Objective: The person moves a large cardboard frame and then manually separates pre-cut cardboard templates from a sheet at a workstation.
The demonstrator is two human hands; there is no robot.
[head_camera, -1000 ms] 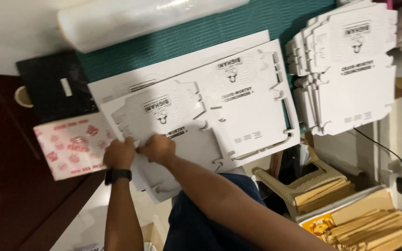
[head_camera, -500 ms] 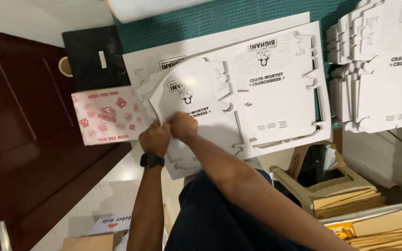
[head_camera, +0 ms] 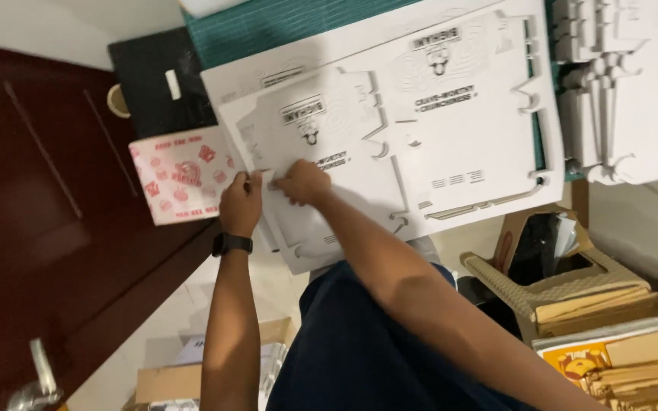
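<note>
Both forearms are bare, with no sleeves reaching into view. A black band with a dark rectangular face, a wristwatch (head_camera: 231,243), circles the wrist below the left hand (head_camera: 241,204); the right hand (head_camera: 302,183) wears nothing. Dark navy clothing (head_camera: 359,350) covers the lap and legs.
</note>
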